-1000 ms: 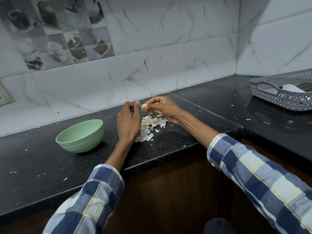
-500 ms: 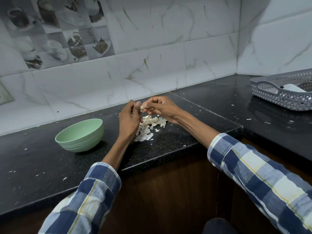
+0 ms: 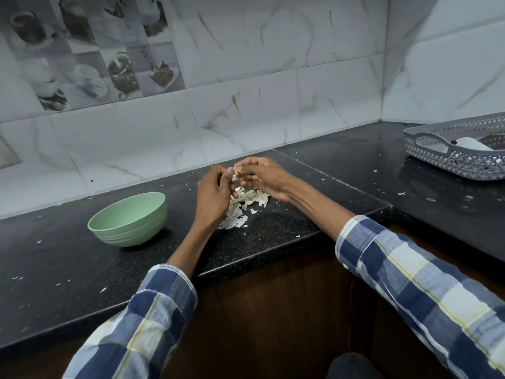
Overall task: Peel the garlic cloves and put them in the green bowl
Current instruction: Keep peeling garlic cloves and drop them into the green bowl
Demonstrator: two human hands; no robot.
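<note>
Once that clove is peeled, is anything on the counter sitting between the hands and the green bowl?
Nothing visible does. The garlic clove is pinched between the left hand and right hand above the pile of peels. The green bowl sits to their left, with only bare black counter between.

Light even, cool, moderately dim; source not visible; soft shadow under the green bowl [image 3: 128, 218] on the countertop [image 3: 273, 228]; faint sheen on the black stone near the grey basket [image 3: 453, 151]; wide-angle bending toward edges; sleeves [image 3: 426, 291] at bottom slightly soft; centre sharp.
</note>
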